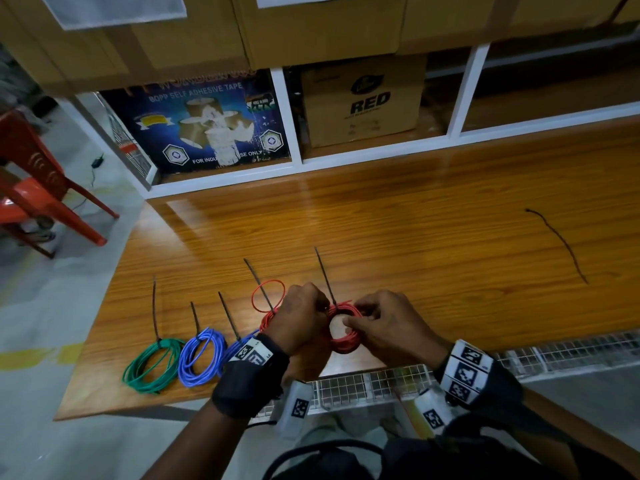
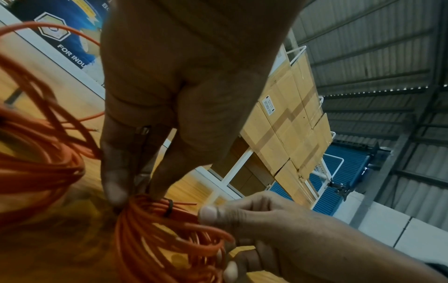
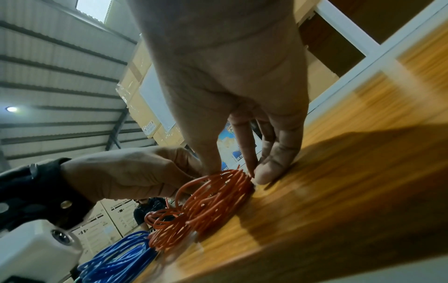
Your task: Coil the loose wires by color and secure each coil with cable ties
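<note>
Pinching the small red wire coil (image 1: 343,329) on both sides, left hand (image 1: 298,318) seemingly at the black cable tie (image 1: 325,277) whose tail points away, right hand (image 1: 384,323) gripping the opposite rim.

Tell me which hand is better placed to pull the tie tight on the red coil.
Probably the left hand: it pinches the tie at the red coil. The right hand grips the coil's other side, steadying it.

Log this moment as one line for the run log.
step: tying red coil | left hand: pinches tie | right hand: holds coil | done: green coil tied | spare tie on table
</note>
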Demonstrator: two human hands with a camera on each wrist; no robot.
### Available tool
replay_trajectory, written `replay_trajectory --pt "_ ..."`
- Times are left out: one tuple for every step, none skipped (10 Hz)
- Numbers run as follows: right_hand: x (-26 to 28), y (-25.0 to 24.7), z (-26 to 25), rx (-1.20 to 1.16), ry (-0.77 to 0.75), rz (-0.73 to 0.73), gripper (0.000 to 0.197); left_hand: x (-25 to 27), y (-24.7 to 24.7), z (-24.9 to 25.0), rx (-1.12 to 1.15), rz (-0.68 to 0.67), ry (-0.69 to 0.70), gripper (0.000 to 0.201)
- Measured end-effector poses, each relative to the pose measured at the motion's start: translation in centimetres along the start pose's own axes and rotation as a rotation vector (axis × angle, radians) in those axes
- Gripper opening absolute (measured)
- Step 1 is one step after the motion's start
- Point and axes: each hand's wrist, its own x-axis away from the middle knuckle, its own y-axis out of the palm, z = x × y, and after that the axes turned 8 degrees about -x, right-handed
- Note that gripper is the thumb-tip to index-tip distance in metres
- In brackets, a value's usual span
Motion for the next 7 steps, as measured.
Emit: replay_trajectory --pt "-0.1 -0.4 0.2 -0.029 -0.004 -0.041 0.022 0.0 0.1 0.2 -0.002 0.018 -0.009 0.019" --pt "-0.1 -0.9 0.2 -0.083 0.000 -0.069 0.034 -0.1 0.2 0.4 0.008 0.032 -0.006 0.017" --pt "-0.1 -1.5 0.3 -0.102 -0.019 -0.046 0.045 -0.3 0.2 0.6 0.027 0.066 -0.018 0.018" --pt "-0.6 -2.1 0.9 -0.123 -0.051 -0.034 0.052 -0.6 0.3 0.6 0.037 0.087 -0.008 0.020" --pt "-1.0 -2.5 0.7 -0.129 -0.078 -0.031 0.042 -0.6 0.3 0.5 0.044 0.098 -0.001 0.020" --pt "-1.4 -2.6 0.1 -0.127 -0.130 -0.006 0.032 -0.4 0.2 0.6 0.034 0.133 0.018 0.020" --pt "-2.7 -2.5 0.6 -0.095 -0.175 0.067 0.037 -0.8 0.4 0.5 0.084 0.190 0.057 0.021"
